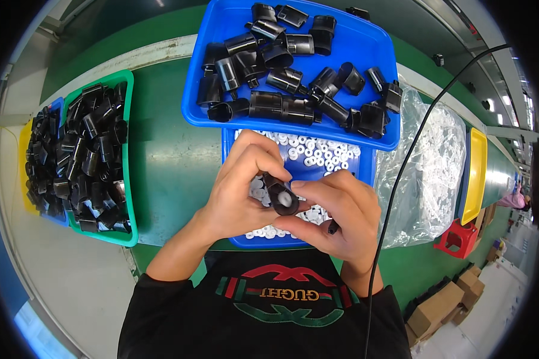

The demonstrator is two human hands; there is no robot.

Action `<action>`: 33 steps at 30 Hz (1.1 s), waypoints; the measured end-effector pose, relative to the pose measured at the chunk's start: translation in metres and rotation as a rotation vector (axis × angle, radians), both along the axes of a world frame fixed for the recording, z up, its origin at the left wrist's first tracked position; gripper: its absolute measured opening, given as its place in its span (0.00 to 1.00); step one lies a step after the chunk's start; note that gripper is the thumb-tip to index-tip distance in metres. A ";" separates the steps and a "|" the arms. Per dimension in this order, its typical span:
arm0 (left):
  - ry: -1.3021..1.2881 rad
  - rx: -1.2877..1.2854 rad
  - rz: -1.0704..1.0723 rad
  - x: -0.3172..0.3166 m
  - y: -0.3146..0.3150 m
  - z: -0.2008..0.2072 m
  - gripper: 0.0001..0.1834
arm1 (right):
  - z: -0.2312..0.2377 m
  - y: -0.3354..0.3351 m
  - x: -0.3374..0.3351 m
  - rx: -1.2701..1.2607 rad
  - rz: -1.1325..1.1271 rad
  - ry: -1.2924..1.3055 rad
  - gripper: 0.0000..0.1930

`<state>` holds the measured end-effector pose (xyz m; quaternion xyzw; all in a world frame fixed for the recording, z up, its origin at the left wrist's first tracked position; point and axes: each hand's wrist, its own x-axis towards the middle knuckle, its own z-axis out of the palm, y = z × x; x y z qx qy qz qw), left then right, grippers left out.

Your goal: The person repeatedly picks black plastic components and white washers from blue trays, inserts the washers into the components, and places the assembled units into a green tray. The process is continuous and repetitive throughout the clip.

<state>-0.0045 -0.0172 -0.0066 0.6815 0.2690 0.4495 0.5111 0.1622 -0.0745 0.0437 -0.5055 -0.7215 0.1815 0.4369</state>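
In front of my chest, both hands are closed around one black plastic housing [276, 186], its open end tipped toward me. A small white piece [285, 199] shows inside that opening. My left hand [236, 194] wraps the housing from the left. My right hand [344, 209] pinches at its rim with thumb and forefinger. The dark end of a slim black thing [333, 227] pokes out by the right palm; its kind is hidden. Under my hands lies a blue tray [367, 170] holding many small white rings [320, 153].
Beyond stands a larger blue tray [365, 51] of black housings. At left, a green bin [132, 197] is heaped with black parts. On the right lie a clear bag [428, 173] of white parts and a yellow tray [476, 173]. A black cable [395, 194] runs past my right arm.
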 end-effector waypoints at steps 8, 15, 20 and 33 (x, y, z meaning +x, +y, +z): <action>-0.031 0.026 0.017 0.003 -0.003 -0.001 0.28 | -0.002 -0.005 -0.001 -0.033 -0.010 0.003 0.25; 0.050 0.123 -0.058 -0.001 0.009 0.011 0.27 | 0.004 -0.005 0.003 0.035 -0.039 -0.007 0.23; 0.015 0.104 -0.060 -0.025 0.022 0.014 0.20 | -0.004 -0.011 0.019 0.028 -0.155 -0.038 0.22; -0.062 -0.021 -0.148 -0.027 0.018 0.010 0.08 | -0.022 -0.008 0.027 0.077 -0.105 -0.069 0.22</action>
